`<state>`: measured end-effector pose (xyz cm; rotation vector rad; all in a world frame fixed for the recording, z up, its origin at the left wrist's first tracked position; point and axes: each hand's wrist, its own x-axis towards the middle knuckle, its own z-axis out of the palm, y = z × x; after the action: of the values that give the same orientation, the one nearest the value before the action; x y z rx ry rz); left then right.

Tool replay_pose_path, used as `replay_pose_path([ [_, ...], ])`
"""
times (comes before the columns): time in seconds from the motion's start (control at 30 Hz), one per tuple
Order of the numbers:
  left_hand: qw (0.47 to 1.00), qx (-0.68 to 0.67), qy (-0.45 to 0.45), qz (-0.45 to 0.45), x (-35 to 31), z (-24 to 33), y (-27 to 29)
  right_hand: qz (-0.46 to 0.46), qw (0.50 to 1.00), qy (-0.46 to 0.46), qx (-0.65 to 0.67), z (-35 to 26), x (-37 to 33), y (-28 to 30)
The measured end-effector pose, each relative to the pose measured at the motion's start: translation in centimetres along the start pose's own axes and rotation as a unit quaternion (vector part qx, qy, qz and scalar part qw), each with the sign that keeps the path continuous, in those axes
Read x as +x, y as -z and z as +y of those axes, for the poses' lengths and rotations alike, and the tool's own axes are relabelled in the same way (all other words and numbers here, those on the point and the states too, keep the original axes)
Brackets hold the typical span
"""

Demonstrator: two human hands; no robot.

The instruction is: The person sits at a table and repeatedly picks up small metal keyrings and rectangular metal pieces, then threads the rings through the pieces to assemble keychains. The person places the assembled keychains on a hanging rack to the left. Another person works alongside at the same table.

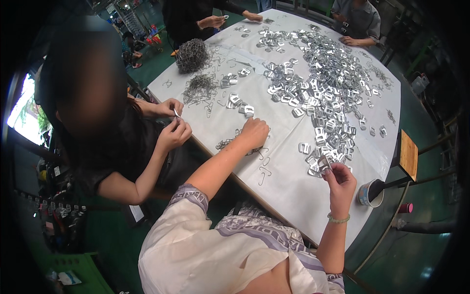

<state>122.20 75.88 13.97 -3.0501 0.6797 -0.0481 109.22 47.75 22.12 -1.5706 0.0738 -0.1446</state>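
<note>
My right hand (pixel 341 182) pinches a flat silver metal buckle (pixel 323 164) between thumb and fingers, above the near end of a long heap of similar buckles (pixel 327 110). To its left, my left hand (pixel 255 133) is closed, knuckles up, over a small pile of bent wire clips (pixel 226 143). Whatever its fingertips hold is hidden beneath the hand. A few loose wire clips (pixel 265 172) lie on the white table cover just nearer to me. Beyond my left hand sits a small group of buckles (pixel 240 104).
A person at the left holds a small piece in both hands (pixel 175 125). Two others work at the far side. A tangled ball of wire clips (pixel 191 56) and a looser pile (pixel 199 87) lie far left. A cup (pixel 364 194) with something dark stands by the right edge, near a wooden stool (pixel 408 156).
</note>
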Motion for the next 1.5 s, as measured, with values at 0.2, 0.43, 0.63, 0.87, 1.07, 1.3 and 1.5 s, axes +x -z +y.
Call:
replay_pose_path([
  [0.2, 0.999, 0.016, -0.008, 0.046, 0.8, 0.8, -0.9, -0.004, 1.0, 0.015, 0.003, -0.5, -0.1, -0.5],
  [0.43, 0.927, -0.357, 0.098, 0.057, -0.2, 3.0, 3.9, -0.001, 0.998, 0.054, -0.026, -0.3, -0.4, -0.7],
  [0.63, 0.745, -0.646, -0.091, 0.138, -3.8, 10.6, 9.3, -0.008, 0.997, 0.071, -0.033, -1.1, -0.9, -1.5],
  [0.87, 0.803, -0.543, -0.142, 0.199, -3.9, 11.5, 10.1, -0.008, 0.991, 0.11, -0.081, -1.5, -1.4, -2.0],
  [1.07, 0.787, -0.535, -0.184, 0.247, -3.6, 11.7, 10.3, -0.045, 0.99, 0.102, -0.081, -1.8, -1.5, -1.9],
  [1.3, 0.803, -0.539, -0.159, 0.196, -4.8, 10.9, 10.4, 0.044, 0.98, 0.041, -0.189, 5.3, 1.2, 3.4],
  [1.5, 0.82, -0.52, -0.133, 0.196, -5.0, 10.6, 10.3, -0.017, 0.843, 0.173, -0.509, 9.9, 1.5, 1.2],
])
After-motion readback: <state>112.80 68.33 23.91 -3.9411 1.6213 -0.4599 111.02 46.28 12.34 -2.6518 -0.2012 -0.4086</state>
